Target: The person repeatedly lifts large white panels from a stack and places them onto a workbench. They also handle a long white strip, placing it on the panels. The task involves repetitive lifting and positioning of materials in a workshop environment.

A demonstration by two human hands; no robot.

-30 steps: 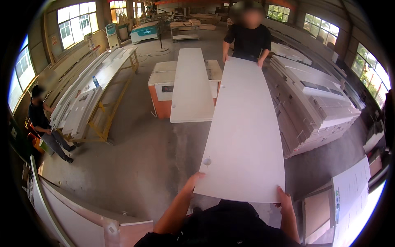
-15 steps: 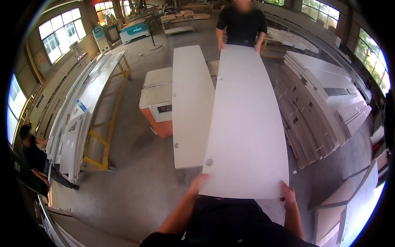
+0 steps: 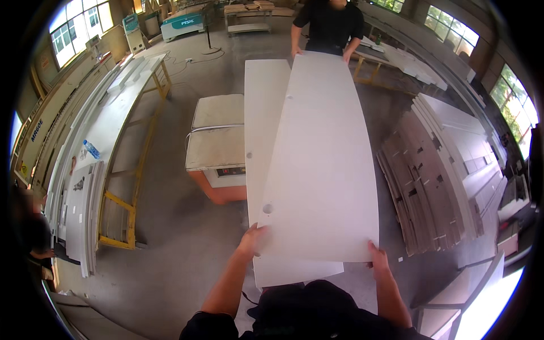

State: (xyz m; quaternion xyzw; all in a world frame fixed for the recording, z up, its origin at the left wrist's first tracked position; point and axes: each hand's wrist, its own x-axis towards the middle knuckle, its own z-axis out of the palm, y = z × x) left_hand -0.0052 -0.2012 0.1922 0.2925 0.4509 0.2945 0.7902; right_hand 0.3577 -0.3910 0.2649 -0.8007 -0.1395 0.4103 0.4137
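Step in hand, as judged: a two-person carry, with the upper panel (image 3: 323,164) being brought over the lower panel (image 3: 262,122). The upper panel is long, white and slightly askew. Its near end is at the wearer's hands, its far end with the co-worker (image 3: 334,28).

Left hand (image 3: 250,241): closed on the panel's left edge by the near corner, beside the round hole (image 3: 268,208); fingers blurred. Right hand (image 3: 378,256): closed on the near right corner, thumb on the top face, fingers mostly beneath. Whether the two panels touch: cannot tell.

Alignment: left edges nearly meet at the near end. At the far end the upper panel lies off to the right, baring a widening strip of the lower one. The lower panel also juts past the near edge, toward the wearer. The machine (image 3: 214,148) stands just left, partly covered by the lower panel.

Next move, as judged: calls for the far end to swing left and the near edge to draw back toward the wearer, edges squared, then an even lowering by both people. Fingers caught between the panels look the main risk.

Change against the half-second-earlier frame: the upper panel covers more of the lower panel's width; the lower panel's near end, short of the held edge then, shows beyond it now. Both grips match.
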